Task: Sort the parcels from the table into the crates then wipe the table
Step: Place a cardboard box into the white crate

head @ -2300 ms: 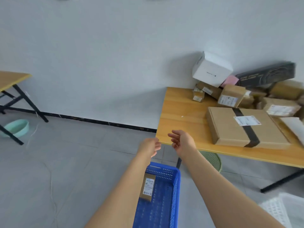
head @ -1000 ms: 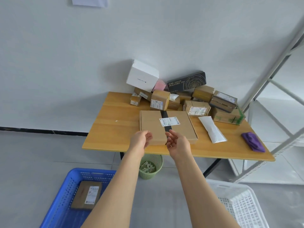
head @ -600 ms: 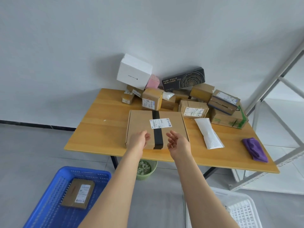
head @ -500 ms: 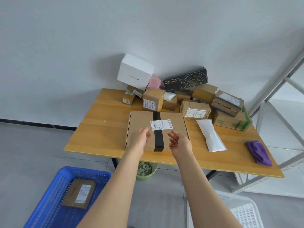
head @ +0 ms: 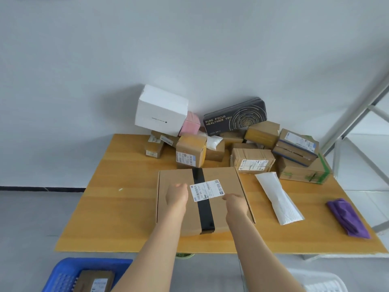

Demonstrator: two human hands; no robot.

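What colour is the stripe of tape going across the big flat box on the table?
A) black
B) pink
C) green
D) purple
A: a black tape strip runs across the top of the big flat box, passing under its white label.

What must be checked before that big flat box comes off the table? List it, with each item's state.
1. Hands over the flat box: ok; left hand and right hand are either side of its label.
2. Grip on an edge: not ok; neither hand holds one.
3. Top free of load: ok; it bears only the label and black tape.
4. Sides free: white mailer lies apart, ok; small brown parcel at the rear edge, cannot tell.
5. Room in the blue crate: cannot tell; partly in view, one parcel inside.
6. Which crate: cannot tell; label unreadable.
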